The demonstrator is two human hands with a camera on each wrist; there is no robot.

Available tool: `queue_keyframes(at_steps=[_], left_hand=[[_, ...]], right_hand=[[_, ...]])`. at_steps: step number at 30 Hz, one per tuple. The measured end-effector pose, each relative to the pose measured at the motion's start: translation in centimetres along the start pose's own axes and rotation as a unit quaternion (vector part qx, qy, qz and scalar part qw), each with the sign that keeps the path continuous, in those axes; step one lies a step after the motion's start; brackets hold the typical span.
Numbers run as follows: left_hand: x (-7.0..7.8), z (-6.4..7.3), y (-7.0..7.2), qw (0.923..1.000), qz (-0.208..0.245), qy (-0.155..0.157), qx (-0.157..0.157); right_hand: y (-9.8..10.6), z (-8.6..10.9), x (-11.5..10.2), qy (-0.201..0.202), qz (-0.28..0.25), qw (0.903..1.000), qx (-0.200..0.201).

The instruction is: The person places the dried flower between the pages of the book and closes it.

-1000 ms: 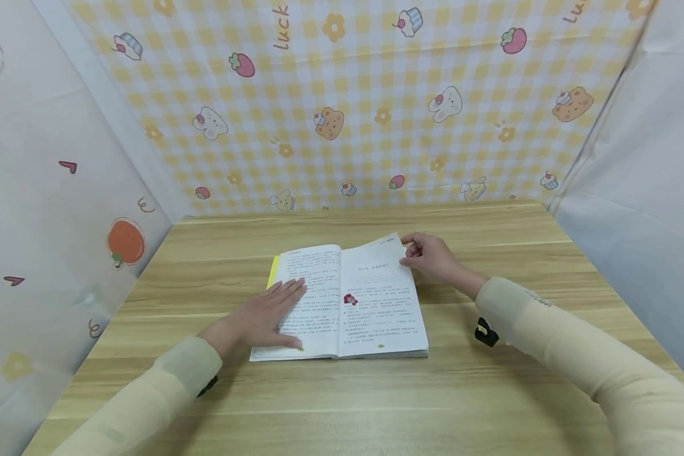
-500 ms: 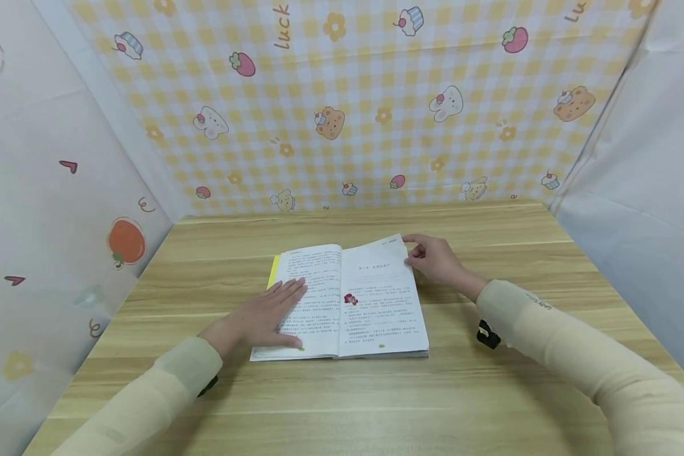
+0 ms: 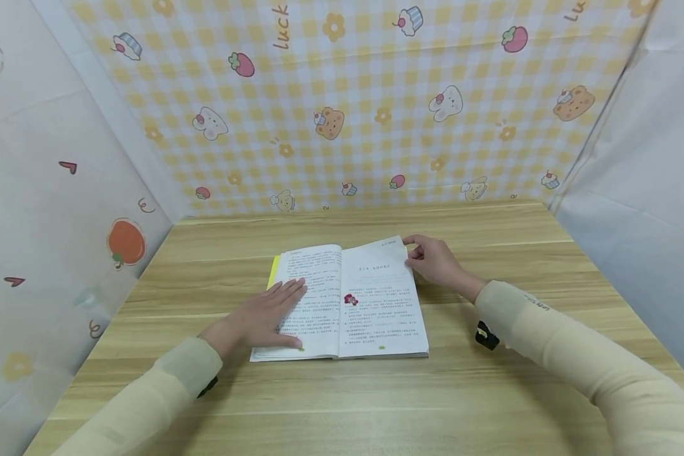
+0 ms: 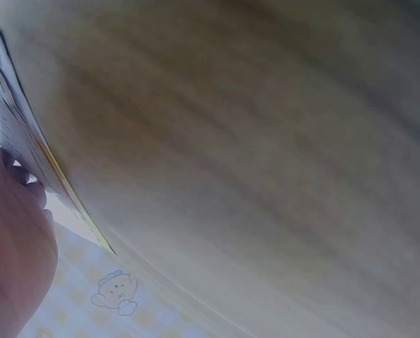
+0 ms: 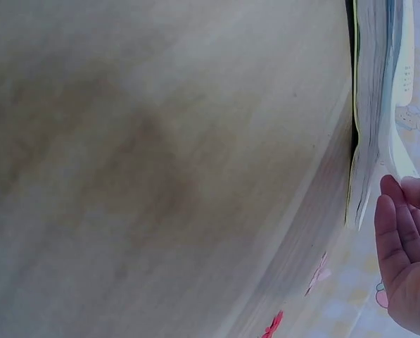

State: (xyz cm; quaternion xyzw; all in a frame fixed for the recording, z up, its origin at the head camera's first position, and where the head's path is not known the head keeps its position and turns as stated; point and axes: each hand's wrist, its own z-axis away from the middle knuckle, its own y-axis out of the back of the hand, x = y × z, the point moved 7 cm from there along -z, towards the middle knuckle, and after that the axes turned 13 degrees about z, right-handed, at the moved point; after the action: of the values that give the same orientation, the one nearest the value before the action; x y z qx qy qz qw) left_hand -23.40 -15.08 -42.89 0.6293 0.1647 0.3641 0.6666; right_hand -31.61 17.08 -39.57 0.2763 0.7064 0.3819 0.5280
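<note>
An open book (image 3: 313,266) with printed pages lies on the wooden table. My left hand (image 3: 262,320) rests flat on its left page, fingers spread slightly and thumb near the lower edge; part of that hand (image 4: 16,246) shows in the left wrist view beside the book's edge (image 4: 62,176). At the upper right corner, my right hand (image 3: 433,256) pinches the edge of the right page (image 3: 376,272), which is raised a little there. In the right wrist view, the thumb and curled fingers of the right hand (image 5: 410,239) meet at the page edge (image 5: 399,151).
A small red flower picture (image 3: 350,299) shows on the right page near the fold. The wooden table (image 3: 370,405) extends around the book. Behind it hangs a yellow checked cloth (image 3: 376,145), with pale cloth walls at left (image 3: 51,221) and right (image 3: 638,209).
My right hand has shifted very slightly to the right, and the raised page corner has sunk a little. My left hand has stayed in place.
</note>
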Motion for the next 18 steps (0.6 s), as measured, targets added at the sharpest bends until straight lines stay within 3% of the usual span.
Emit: queue_keyframes(at_steps=[10, 18], left_hand=[[0.01, 0.03, 0.01, 1.0000, 0.009, 0.003, 0.002], [-0.09, 0.00, -0.07, 1.0000, 0.003, -0.003, 0.006]], right_hand=[[0.08, 0.12, -0.22, 0.018, 0.017, 0.9993, 0.029], [0.25, 0.44, 0.04, -0.011, -0.041, 0.9990, 0.011]])
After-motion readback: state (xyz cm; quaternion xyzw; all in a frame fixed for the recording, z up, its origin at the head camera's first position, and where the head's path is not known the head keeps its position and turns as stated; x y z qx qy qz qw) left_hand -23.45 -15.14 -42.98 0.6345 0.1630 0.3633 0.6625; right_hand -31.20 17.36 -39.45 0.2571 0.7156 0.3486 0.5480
